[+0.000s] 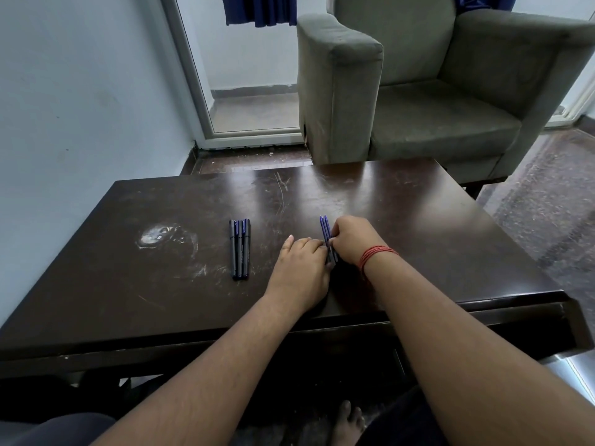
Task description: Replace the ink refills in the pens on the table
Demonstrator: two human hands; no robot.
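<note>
Both hands are mid-table, left hand and right hand pinched together on a small bundle of refills, blue tips poking out beyond the fingers. The pens lie side by side just left of them. Bare table all round; the near edge runs under the forearms, the chair sits past the far edge.

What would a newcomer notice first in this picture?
Both hands, left and right, meet at the table's middle, gripping a bundle of blue pens. A second bunch of pens lies untouched to their left. A grey armchair stands behind the table.
</note>
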